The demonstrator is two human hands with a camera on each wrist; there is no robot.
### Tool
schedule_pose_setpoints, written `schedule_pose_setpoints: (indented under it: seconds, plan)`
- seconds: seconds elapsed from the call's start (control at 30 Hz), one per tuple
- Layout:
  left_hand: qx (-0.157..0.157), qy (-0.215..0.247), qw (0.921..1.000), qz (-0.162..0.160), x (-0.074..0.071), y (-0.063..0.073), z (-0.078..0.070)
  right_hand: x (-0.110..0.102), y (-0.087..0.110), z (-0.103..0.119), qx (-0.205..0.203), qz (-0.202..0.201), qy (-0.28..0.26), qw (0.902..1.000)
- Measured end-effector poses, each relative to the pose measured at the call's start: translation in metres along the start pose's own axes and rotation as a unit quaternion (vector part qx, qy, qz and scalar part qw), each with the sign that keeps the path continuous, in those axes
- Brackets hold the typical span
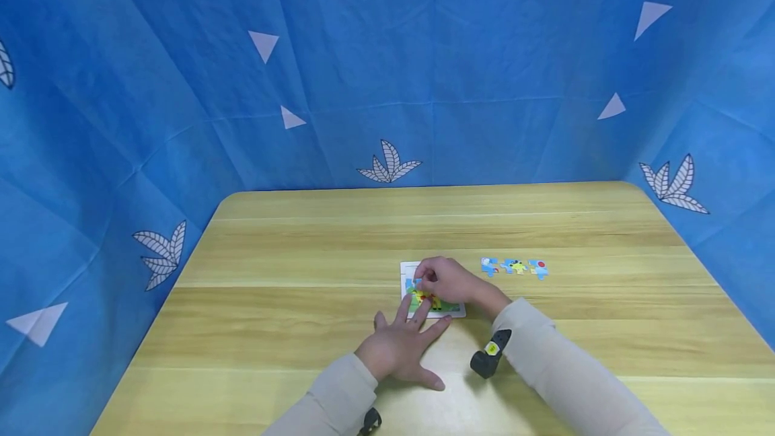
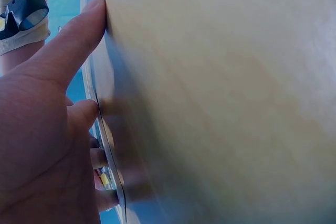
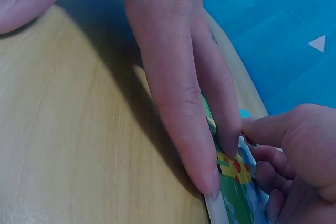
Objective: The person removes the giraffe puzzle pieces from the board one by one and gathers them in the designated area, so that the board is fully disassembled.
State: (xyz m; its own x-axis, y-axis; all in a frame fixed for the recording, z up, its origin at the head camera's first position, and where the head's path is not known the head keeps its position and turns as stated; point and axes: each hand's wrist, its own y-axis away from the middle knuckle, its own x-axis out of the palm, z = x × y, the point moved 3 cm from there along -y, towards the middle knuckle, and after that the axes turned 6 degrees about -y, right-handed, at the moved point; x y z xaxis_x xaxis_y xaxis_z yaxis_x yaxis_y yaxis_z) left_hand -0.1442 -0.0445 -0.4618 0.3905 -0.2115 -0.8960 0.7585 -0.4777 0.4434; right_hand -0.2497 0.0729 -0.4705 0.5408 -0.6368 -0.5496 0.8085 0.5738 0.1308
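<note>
Puzzle flat on the desk, straight in front of the person; pale border round a picture in green, yellow, red and blue. Left hand spread, back up, near side of the puzzle: some fingertips over its near edge, thumb out to the right above bare desk. Right hand over the upper right part, fingers curled, thumb and finger brought together. Right wrist view gives a small bit of colour at the thumb tip: most likely a piece pinched there, nearly all hidden. Whether it is seated in the puzzle, cannot tell.

Three loose pieces in a row on the desk, beyond the right wrist, well apart from the left hand and clear of the puzzle.

Handling, as judged: pieces light, thin, fairly stiff, probably card. Knobs look the weak points, apt to bend or fray if forced. Best taken by opposite edges, thumb against fingertip; hard to lift from flat without tipping one edge up. Printed faces may skid under a dry finger. Puzzle likely light too, and could slide when pushed; flat fingers on the near border should steady it.
</note>
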Motion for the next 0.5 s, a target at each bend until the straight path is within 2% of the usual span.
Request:
schedule_pose_setpoints:
  seconds: [0.5]
  plan:
    - [-0.005, -0.007, 1.0, -0.002, 0.0011, -0.0009, 0.0, 0.0021, -0.0003, 0.0005, -0.001, -0.02, 0.002, 0.9998]
